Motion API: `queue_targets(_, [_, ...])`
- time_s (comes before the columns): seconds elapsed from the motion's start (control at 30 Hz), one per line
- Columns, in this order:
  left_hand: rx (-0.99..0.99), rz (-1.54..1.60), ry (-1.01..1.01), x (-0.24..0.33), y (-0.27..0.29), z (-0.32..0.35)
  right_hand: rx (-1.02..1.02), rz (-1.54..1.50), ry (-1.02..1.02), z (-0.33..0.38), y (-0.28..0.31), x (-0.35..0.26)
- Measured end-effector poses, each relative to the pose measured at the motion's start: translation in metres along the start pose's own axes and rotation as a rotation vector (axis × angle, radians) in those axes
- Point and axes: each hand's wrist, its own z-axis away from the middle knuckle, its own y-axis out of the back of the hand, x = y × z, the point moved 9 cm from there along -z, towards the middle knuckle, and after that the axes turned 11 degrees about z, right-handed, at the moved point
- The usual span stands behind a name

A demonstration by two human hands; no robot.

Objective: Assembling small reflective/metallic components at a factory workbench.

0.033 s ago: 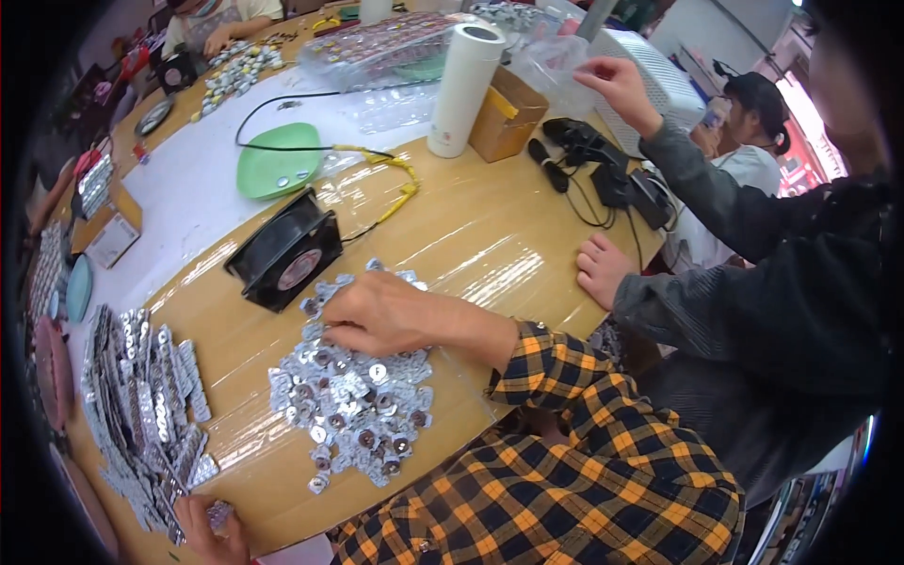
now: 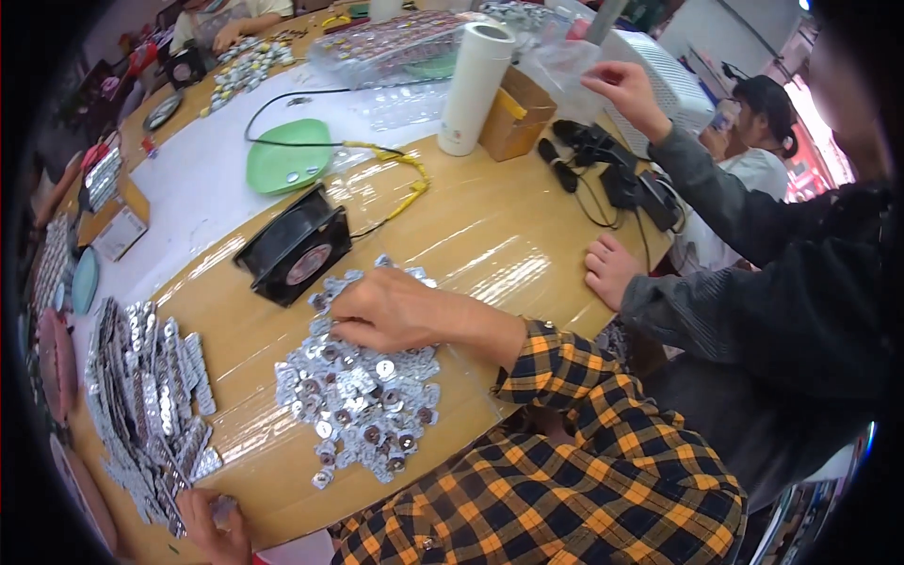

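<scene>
My right hand [image 2: 391,309], in a plaid sleeve, bends over the upper part of a pile of small silvery pieces with round metal snaps [image 2: 358,400]. Its thumb and fingers are closed together, and whatever they pinch is hidden. At the lower left, my left hand [image 2: 215,529] curls around a small greyish piece [image 2: 223,511], partly covered by the fingers. Just beyond that hand lies a heap of long silvery strips with round studs [image 2: 155,405].
Beyond the pile stand a black fan [image 2: 299,252], a green dish [image 2: 287,158], a white cylinder [image 2: 476,89] and a cardboard box [image 2: 520,113]. Black adapters with cables [image 2: 617,179] lie at right, near a co-worker's hand [image 2: 610,271] on the table edge.
The whole view has shifted slightly, so the table things appear a little further right. Both my hands keep their places by the pile and the strips.
</scene>
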Motion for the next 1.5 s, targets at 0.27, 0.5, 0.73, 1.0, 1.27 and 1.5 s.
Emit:
queue_targets(0.27, [0.211,0.191,0.005,0.023,0.013,-0.015,-0.023,0.016,0.019,0.003,0.004,-0.008])
queue_targets(0.5, [0.236,1.242,0.272,0.057,-0.040,-0.059,-0.070,-0.028,0.008,-0.001,-0.002,-0.012])
queue_targets(0.73, [0.098,1.107,0.050,0.081,-0.043,-0.130,-0.060,-0.045,-0.014,-0.001,-0.001,-0.008])
queue_targets(1.0, [0.043,0.495,-0.355,0.095,-0.065,-0.336,-0.058,-0.011,0.000,0.003,-0.009,-0.005])
queue_targets(1.27, [0.093,0.350,-0.562,0.127,-0.120,-0.365,-0.031,-0.005,0.013,0.000,-0.009,-0.005])
queue_targets(1.5, [-0.276,0.179,-0.397,0.127,-0.175,-0.406,-0.055,-0.017,0.011,0.001,-0.006,-0.002])
